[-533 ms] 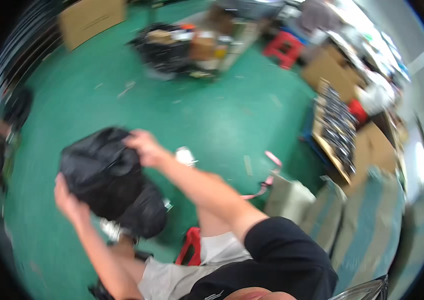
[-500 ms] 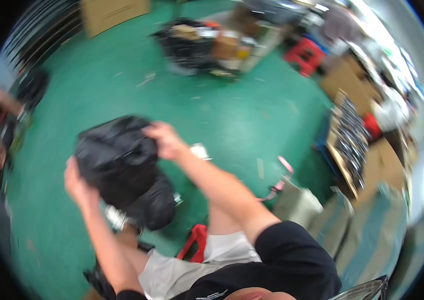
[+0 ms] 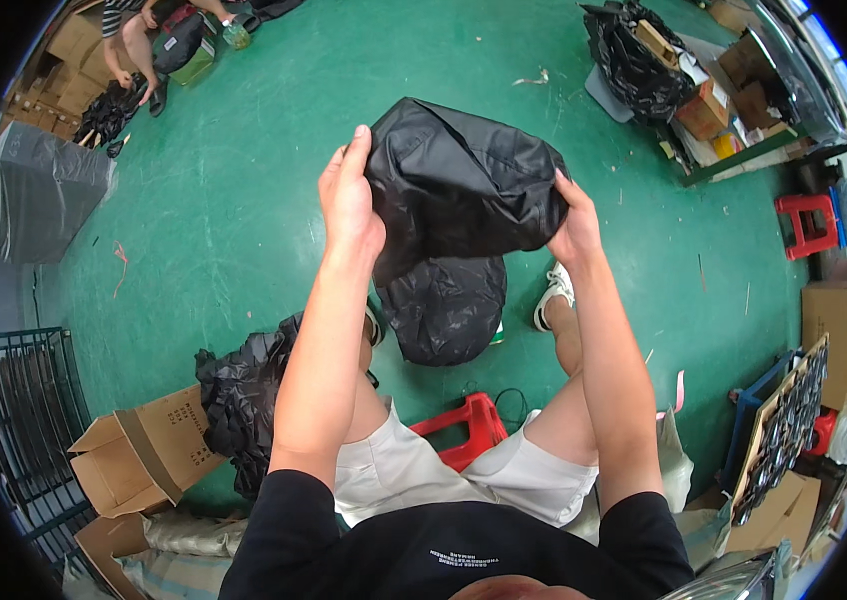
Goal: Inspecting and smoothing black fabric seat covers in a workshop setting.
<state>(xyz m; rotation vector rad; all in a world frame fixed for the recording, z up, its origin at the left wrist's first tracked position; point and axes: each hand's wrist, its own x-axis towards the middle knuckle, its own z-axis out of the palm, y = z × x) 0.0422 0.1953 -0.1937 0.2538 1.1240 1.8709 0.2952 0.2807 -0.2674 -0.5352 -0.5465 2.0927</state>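
Note:
A black, shiny, bag-like piece of soft fabric [image 3: 464, 185] is held up in front of me, its top drawn into a peak on the left. My left hand [image 3: 352, 195] grips its left edge with the thumb up. At its lower right edge, my right hand [image 3: 577, 220] has its fingers around the rim. Parts of the fingers on both sides are hidden behind the fabric. Just under it, between my feet, a second black bundle of the same crinkled look [image 3: 446, 310] rests low, partly covered by the held one.
A red stool [image 3: 466, 430] is between my legs. To my left are crumpled black plastic [image 3: 244, 400] and an open cardboard box [image 3: 149, 450]. A person [image 3: 139, 45] sits far left. A loaded low shelf [image 3: 734, 150] and another red stool [image 3: 807, 225] are at right.
The view has swung left and steadied. The black bag is now more central and higher in the picture, still between both hands and spread wider.

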